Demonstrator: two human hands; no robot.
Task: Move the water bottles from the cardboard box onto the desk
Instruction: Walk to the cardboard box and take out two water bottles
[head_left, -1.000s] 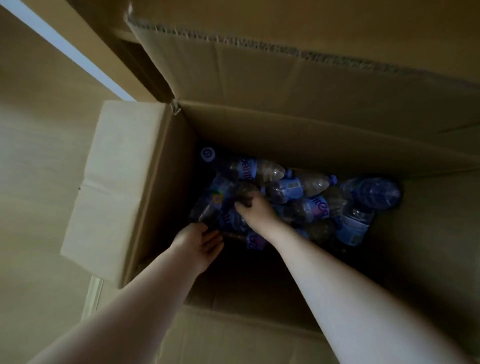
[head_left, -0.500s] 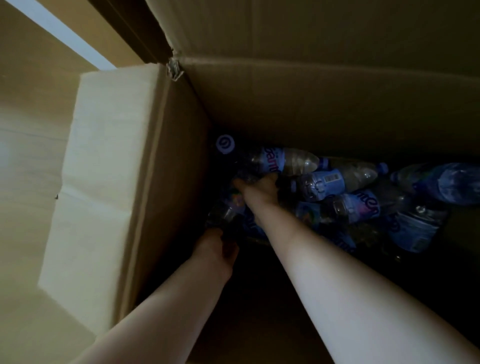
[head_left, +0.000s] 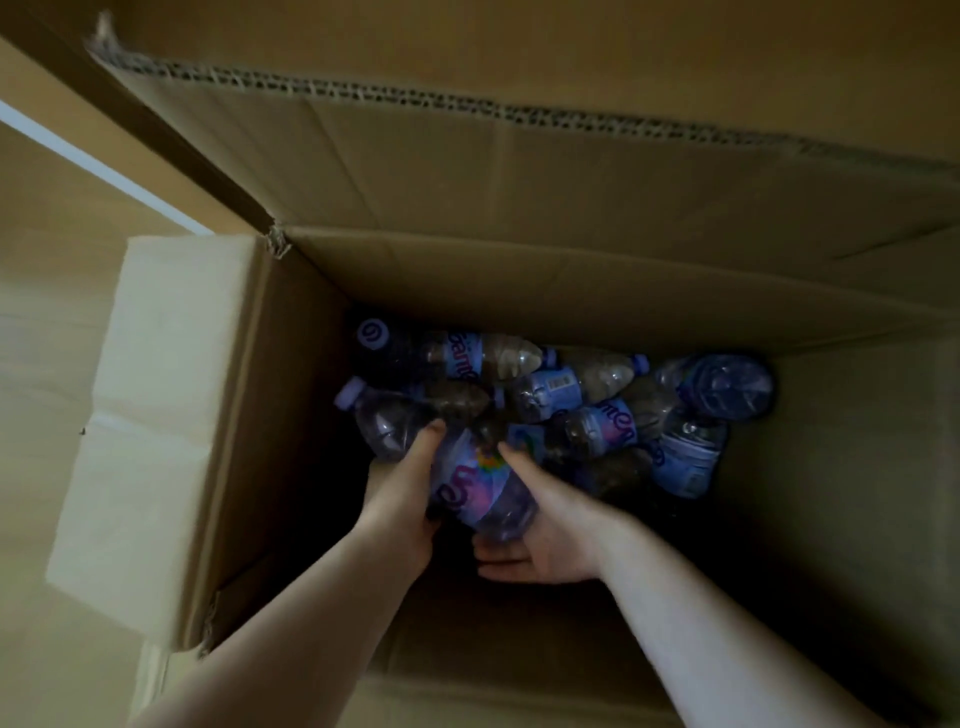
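Note:
A large open cardboard box (head_left: 291, 415) fills the view. Inside it, a clear water bottle (head_left: 470, 480) with a purple label lies raised between both my hands, its cap pointing to the upper left. My left hand (head_left: 402, 493) grips its left side, thumb over the shoulder. My right hand (head_left: 545, 525) cups its base and right side, fingers curled under. Behind it, several more water bottles (head_left: 597, 395) lie in a dim pile on the box floor. The desk is out of view.
The box's far flap (head_left: 519, 171) stands up behind the pile and the left flap (head_left: 156, 405) folds outward. The near wall (head_left: 467, 696) runs under my forearms. A pale wooden floor (head_left: 41, 260) lies left of the box.
Both hands have closed round one bottle and lifted it off the pile towards me. The view has pulled back, so the far flap shows again.

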